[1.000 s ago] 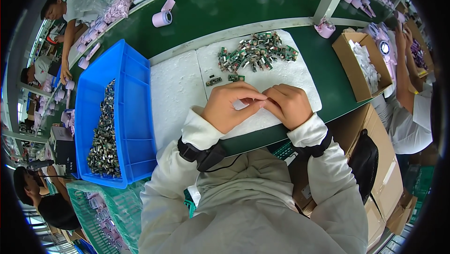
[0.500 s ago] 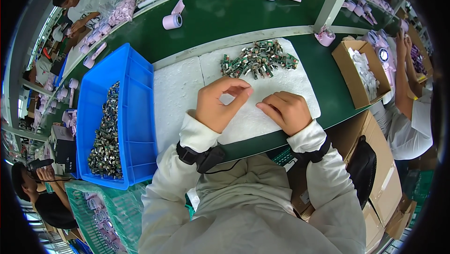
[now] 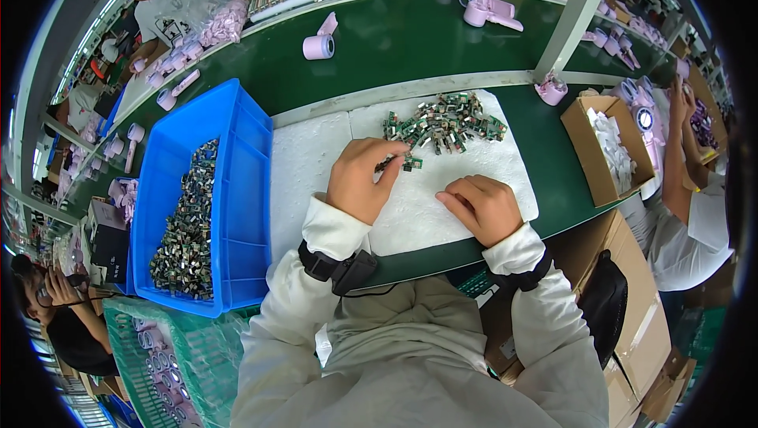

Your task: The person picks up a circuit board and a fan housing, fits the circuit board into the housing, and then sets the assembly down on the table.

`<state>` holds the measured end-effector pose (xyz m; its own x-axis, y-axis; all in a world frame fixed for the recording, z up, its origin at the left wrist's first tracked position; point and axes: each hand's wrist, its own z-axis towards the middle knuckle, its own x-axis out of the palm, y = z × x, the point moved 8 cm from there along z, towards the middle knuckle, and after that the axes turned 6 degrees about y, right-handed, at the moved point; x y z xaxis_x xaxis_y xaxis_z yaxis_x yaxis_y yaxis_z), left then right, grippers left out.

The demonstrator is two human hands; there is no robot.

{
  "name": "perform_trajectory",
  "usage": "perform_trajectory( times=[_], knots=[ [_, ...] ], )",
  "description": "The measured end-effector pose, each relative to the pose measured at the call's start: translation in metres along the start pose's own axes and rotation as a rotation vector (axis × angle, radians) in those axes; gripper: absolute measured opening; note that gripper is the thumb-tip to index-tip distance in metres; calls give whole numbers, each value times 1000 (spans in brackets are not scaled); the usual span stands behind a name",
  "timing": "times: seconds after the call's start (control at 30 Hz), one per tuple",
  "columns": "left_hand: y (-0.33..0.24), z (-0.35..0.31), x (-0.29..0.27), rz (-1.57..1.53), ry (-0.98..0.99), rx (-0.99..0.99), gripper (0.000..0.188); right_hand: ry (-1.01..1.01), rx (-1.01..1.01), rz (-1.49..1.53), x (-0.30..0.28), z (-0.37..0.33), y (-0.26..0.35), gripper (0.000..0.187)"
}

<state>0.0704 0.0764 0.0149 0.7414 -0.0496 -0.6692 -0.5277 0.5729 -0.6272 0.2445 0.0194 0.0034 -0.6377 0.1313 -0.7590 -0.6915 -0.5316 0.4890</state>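
My left hand [image 3: 362,183] is over the white foam sheet [image 3: 426,219], thumb and forefinger pinched on a small green circuit board [image 3: 412,163]. Just beyond it lies a loose heap of similar small boards [image 3: 446,122] with metal parts. My right hand [image 3: 485,208] hovers at the right of the sheet, its fingers curled in and the thumb near the forefinger. Whatever it may hold is hidden. A gap of bare foam separates the two hands.
A blue bin [image 3: 245,215] of many boards stands at my left. On the right is a cardboard box [image 3: 594,148] with white pieces. Pink device housings [image 3: 319,46] lie on the green conveyor [image 3: 379,41] beyond. Other people sit around the line.
A small circuit board now shows between my left fingertips, where none was visible before. My right hand stays curled in nearly the same place. The whole view has shifted slightly.
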Motion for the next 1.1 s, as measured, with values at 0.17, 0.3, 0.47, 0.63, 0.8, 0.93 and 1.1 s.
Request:
perform_trajectory(
  times=[0.17, 0.3, 0.47, 0.63, 0.8, 0.93, 1.1],
  knots=[
    [-3, 0, -15, -135, -203, 35, 20, -1, 8, -4, 1, 0, 0, 21],
    [10, -2, -6, -115, -108, -8, 20, -3, 10, 1, 1, 0, 0, 21],
    [11, -4, 11, -141, 73, -62, 20, 5, 11, 2, 0, 0, 0, 20],
    [8, -4, 13, -188, 224, -81, 20, 19, 4, -10, 2, 0, -1, 17],
    [-3, -10, 7, -47, 344, 100, 22, 19, 12, -12, 1, 1, 0, 17],
    [1, -12, 8, -34, 412, 142, 23, 11, 1, 10, 2, 1, 0, 17],
    [3, -7, 1, -48, 266, 66, 23, 22, 12, 3, 2, 1, 1, 17]
  ],
)
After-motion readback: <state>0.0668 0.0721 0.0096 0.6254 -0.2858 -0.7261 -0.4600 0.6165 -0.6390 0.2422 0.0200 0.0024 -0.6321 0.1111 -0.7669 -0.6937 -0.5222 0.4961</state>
